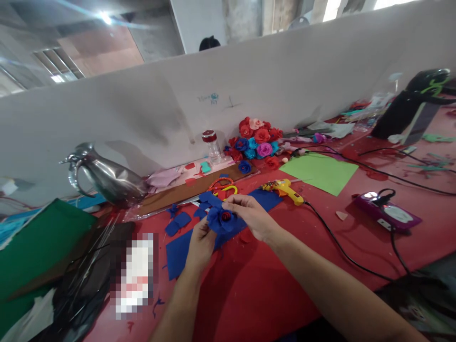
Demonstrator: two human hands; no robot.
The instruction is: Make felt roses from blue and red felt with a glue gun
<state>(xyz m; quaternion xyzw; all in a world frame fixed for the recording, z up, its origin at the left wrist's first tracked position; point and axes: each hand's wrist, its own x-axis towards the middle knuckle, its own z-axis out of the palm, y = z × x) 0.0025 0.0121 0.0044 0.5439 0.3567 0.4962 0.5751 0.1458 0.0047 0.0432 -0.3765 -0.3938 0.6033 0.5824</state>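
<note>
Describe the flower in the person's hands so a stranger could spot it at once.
Start with the red table and find the long blue sheet lying across it in front of the person. Over that sheet, the left hand and right hand hold a blue paper flower. Its dark red centre sets it apart from the plain blue pieces lying to its left.

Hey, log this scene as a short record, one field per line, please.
Left hand: holding a blue flower
Right hand: fingers at the flower's upper edge
Flower centre: dark red
Under the hands: blue sheet on a red table
Right side: yellow glue gun, light green sheet, purple power strip
Along the wall: metal jug, red-lidded jar, multicoloured flower cluster
</note>
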